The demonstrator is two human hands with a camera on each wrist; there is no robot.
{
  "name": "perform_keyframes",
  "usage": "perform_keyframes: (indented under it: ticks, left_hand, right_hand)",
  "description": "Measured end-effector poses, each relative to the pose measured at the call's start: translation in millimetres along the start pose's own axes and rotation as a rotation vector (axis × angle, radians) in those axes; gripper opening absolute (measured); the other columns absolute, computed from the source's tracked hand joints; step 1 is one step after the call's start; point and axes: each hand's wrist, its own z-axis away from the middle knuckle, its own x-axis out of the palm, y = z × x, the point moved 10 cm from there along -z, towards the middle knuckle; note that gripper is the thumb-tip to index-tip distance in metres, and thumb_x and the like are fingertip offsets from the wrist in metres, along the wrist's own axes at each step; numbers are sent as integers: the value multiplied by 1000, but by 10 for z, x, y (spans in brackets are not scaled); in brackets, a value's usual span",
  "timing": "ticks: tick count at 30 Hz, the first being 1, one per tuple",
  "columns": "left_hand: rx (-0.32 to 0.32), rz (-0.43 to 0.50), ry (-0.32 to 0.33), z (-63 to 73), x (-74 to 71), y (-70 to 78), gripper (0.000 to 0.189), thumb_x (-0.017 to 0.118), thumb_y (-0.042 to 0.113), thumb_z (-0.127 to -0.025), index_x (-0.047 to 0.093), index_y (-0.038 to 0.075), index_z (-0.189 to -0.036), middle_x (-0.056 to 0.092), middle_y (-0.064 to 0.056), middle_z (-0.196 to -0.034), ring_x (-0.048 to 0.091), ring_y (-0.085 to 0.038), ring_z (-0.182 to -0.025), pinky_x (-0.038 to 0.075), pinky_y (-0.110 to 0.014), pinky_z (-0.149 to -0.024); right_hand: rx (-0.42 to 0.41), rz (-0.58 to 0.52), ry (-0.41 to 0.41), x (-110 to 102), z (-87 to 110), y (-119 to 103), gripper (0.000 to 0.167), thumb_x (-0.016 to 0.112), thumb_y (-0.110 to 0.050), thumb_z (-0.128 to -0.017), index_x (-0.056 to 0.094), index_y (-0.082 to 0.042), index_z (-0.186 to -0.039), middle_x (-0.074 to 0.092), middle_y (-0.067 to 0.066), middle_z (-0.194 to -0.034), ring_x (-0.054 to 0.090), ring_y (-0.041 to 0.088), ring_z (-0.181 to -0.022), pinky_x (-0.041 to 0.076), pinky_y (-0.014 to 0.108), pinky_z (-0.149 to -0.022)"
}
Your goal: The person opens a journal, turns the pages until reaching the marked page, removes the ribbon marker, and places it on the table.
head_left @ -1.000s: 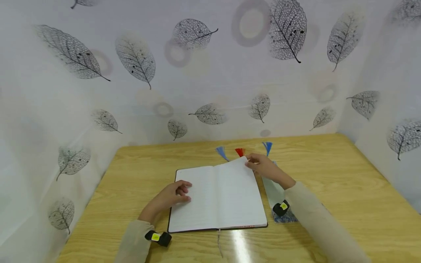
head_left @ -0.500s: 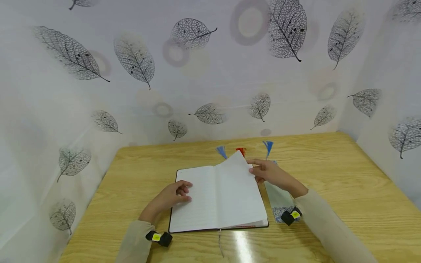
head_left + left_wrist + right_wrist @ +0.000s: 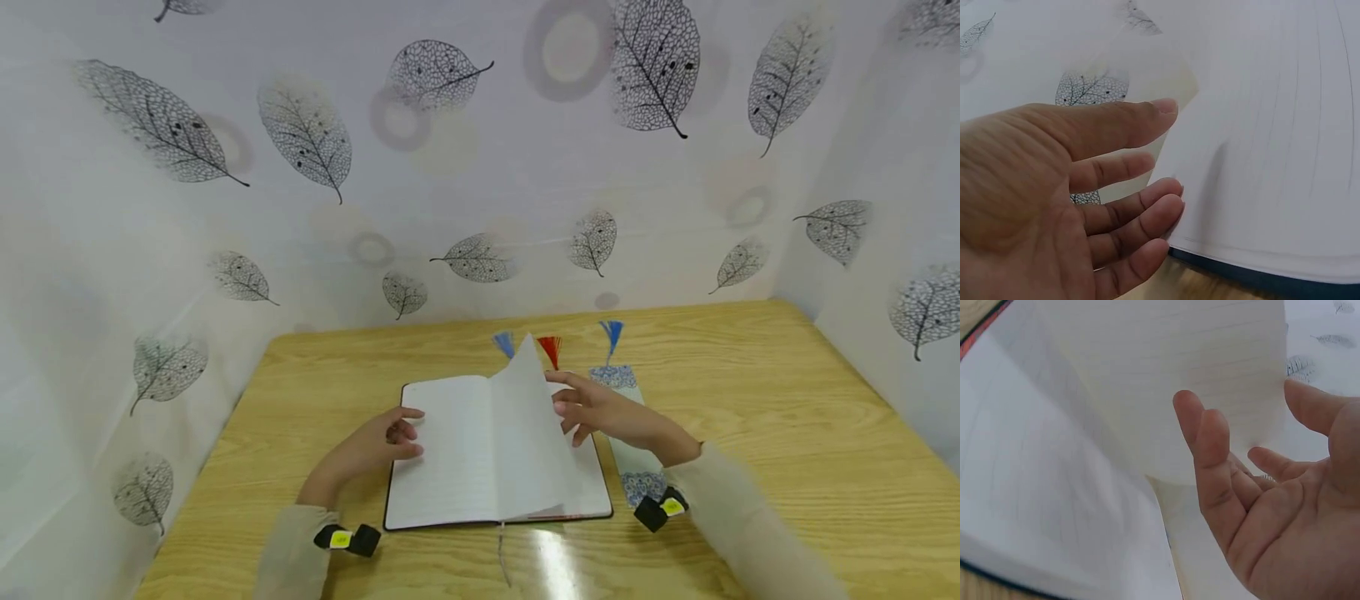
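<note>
An open notebook [image 3: 448,467] with lined pages and a dark cover lies on the table. One right-hand page [image 3: 525,442] stands partly raised, its far corner bent upward and to the left. My right hand [image 3: 615,417] is at that page's free edge, fingers spread and loosely bent. In the right wrist view, several fingers [image 3: 1213,440] are on the page's underside and the thumb is by its edge; firm contact is unclear. My left hand [image 3: 367,446] is at the notebook's left edge with relaxed, slightly curved fingers and nothing between them.
A pale bookmark with blue patterned ends [image 3: 626,433] lies right of the notebook, with a blue tassel [image 3: 612,335]. Light blue [image 3: 504,343] and red [image 3: 551,350] tassels show behind the notebook. A thin ribbon [image 3: 501,554] trails toward me. Leaf-patterned covering [image 3: 480,167] surrounds the wooden table [image 3: 315,375].
My right hand has moved from the page's far corner nearer along its edge. The page has lifted and swung leftward. My left hand has shifted slightly left.
</note>
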Motion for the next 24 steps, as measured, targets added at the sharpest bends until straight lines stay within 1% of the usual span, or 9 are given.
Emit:
perform_keyframes:
  ticks: [4, 8, 13, 17, 21, 24]
  left_hand:
    - [38, 12, 3, 31, -50, 73, 55, 71, 27, -88, 51, 6, -134, 58, -6, -105, 54, -18, -94, 48, -26, -78]
    - [62, 29, 30, 55, -110, 118, 53, 70, 25, -89, 51, 5, -134, 58, -8, -107, 55, -19, -95, 49, -25, -78]
    - [75, 9, 91, 94, -224, 111, 50, 68, 24, -90, 51, 5, -133, 60, -9, -109, 57, -19, -98, 50, -27, -79]
    - [100, -7, 110, 142, -307, 111, 49, 65, 24, -92, 50, 5, -135, 62, -10, -110, 59, -21, -101, 50, -28, -81]
    - [125, 2, 118, 194, -378, 140, 45, 60, 21, -96, 48, 5, -136, 62, -13, -111, 60, -22, -100, 51, -30, -81]
    - [124, 22, 129, 222, -431, 135, 44, 56, 25, -99, 48, 6, -137, 61, -14, -112, 61, -22, -99, 51, -33, -80]
  right_hand:
    - [-7, 3, -29, 162, -50, -47, 70, 45, -33, -103, 7, -7, -155, 32, 32, -143, 57, 24, -95, 55, 32, -77]
    - [25, 14, -49, 329, -135, -52, 69, 48, -36, -101, 13, -10, -154, 38, 24, -138, 61, 22, -95, 55, 32, -77]
    - [72, 53, -88, 560, -252, -12, 62, 50, -34, -101, 22, -16, -153, 49, 16, -132, 67, 21, -96, 53, 32, -77]
    - [82, 108, -118, 728, -335, 10, 58, 50, -29, -101, 25, -17, -152, 53, 12, -128, 67, 19, -93, 53, 31, -74]
    - [110, 159, -119, 834, -406, 65, 59, 53, -27, -100, 26, -16, -151, 53, 9, -124, 65, 16, -87, 51, 28, -70]
    - [132, 187, -93, 867, -463, 107, 59, 56, -24, -98, 30, -15, -150, 53, 8, -119, 63, 14, -79, 49, 27, -65]
